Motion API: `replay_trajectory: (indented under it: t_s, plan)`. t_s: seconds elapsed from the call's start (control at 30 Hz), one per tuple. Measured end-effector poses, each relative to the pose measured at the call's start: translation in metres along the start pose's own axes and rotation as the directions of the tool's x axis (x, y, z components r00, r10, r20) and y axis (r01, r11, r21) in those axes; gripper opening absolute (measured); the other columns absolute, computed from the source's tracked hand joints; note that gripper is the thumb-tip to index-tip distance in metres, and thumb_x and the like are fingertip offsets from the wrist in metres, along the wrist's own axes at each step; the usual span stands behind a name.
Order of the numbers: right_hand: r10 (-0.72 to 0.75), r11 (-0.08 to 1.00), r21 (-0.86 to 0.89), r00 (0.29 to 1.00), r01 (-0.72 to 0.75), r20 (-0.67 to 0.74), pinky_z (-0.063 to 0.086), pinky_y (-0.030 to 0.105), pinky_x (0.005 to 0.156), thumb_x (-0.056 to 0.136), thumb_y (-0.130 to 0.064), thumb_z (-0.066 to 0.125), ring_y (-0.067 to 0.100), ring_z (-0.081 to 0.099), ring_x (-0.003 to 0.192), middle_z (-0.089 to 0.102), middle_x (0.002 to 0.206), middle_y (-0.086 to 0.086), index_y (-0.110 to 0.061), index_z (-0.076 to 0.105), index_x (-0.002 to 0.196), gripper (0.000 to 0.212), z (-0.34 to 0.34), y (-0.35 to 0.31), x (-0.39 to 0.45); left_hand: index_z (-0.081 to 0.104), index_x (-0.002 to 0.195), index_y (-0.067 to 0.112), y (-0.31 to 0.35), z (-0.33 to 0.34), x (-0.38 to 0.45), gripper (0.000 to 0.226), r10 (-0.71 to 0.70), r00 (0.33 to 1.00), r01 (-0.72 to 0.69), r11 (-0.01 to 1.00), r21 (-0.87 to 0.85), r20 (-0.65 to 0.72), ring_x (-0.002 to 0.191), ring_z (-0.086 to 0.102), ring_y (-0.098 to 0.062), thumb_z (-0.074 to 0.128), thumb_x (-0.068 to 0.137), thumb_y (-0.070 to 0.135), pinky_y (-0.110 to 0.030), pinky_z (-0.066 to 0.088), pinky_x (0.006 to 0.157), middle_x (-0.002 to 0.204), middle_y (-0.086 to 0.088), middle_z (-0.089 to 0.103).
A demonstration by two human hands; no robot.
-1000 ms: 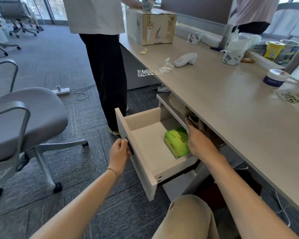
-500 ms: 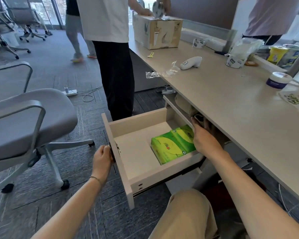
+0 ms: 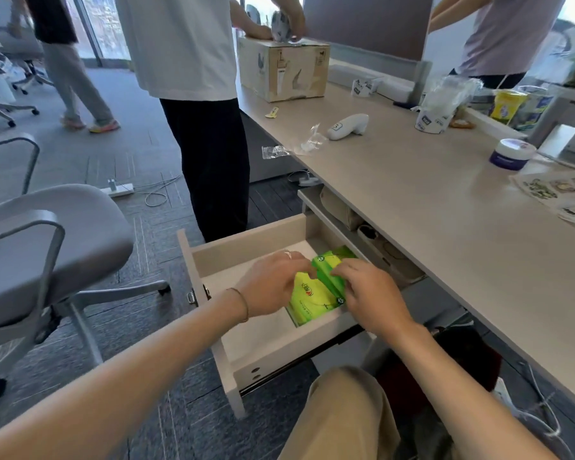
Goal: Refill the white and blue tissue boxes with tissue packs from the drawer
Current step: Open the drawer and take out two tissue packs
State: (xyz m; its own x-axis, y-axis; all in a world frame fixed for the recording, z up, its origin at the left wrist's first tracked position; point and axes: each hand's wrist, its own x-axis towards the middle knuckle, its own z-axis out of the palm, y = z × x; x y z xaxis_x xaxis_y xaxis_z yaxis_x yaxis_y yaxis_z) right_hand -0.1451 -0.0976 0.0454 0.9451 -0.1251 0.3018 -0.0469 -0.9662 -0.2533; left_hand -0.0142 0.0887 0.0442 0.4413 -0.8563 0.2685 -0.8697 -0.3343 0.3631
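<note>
You had both hands down in the open drawer [image 3: 279, 353] under the desk [image 3: 429, 234]. Your left hand [image 3: 273, 283] was reaching in from the front, fingers curled onto the near end of the upper tissue pack [image 3: 329, 272], the darker green one tipped up on its edge. Your right hand [image 3: 369, 293] was on the other side of that same pack, fingers pinching its long edge, so you basically had it clamped between both hands. Honestly the left-hand fingertips were tucked behind the pack, so I couldn't see exactly how far they wrapped, but it looked like a proper grip.

Under it sat a second, lighter green tissue pack [image 3: 309, 300], lying flat on the drawer floor against the right-hand wall, toward the back. The tilted pack was leaning right over it and touching it. The rest of the drawer floor on the left side showed bare white.

Up on the desk there was a cardboard box [image 3: 283, 69] at the far end, with a person in a white shirt [image 3: 180, 44] standing beside it, hands at its top. Nearer you, a white handheld device [image 3: 347, 126] lay beside some crumpled clear plastic wrap [image 3: 292, 147], and a small round tub [image 3: 512, 154] sat off to the right. A grey office chair [image 3: 47, 247] stood to your left on the carpet.
</note>
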Motion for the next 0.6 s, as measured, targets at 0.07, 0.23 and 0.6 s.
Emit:
replay_trajectory:
  t_s: [0.07, 0.23, 0.6]
  plan:
    - [0.032, 0.999, -0.009, 0.999, -0.031, 0.024, 0.055, 0.038, 0.085, 0.081, -0.001, 0.057, 0.023, 0.064, 0.106, 0.07, 0.114, 0.0, -0.016, 0.072, 0.116, 0.041, 0.003, -0.004, -0.009, 0.051, 0.144, 0.025, -0.006, 0.023, 0.013, 0.053, 0.047, 0.973, -0.073, 0.992, 0.107, 0.228, 0.143, 0.042, -0.02, 0.053, 0.093, 0.01, -0.031, 0.031, 0.117, 0.153, -0.003, 0.048]
    - [0.116, 0.992, -0.063, 0.988, -0.11, 0.104, 0.05, 0.036, 0.092, 0.086, -0.005, 0.058, 0.025, 0.06, 0.114, 0.065, 0.123, 0.005, -0.013, 0.066, 0.127, 0.043, 0.016, 0.0, -0.01, 0.006, 0.163, 0.026, -0.025, 0.038, 0.007, 0.078, 0.032, 0.868, -0.19, 0.943, 0.272, 0.496, 0.157, 0.008, -0.02, 0.044, 0.095, 0.016, -0.04, 0.013, 0.125, 0.171, -0.004, 0.004]
    - [0.506, 0.861, -0.222, 0.738, -0.457, 0.446, 0.041, 0.047, 0.101, 0.09, -0.027, 0.054, 0.038, 0.04, 0.134, 0.037, 0.148, 0.017, -0.022, 0.019, 0.158, 0.076, 0.037, -0.005, 0.037, 0.003, 0.162, 0.029, -0.046, 0.005, -0.035, 0.081, -0.181, 0.853, -0.059, 0.898, 0.436, 0.489, 0.156, 0.013, -0.021, 0.048, 0.095, 0.03, -0.047, 0.019, 0.124, 0.171, -0.002, 0.001]
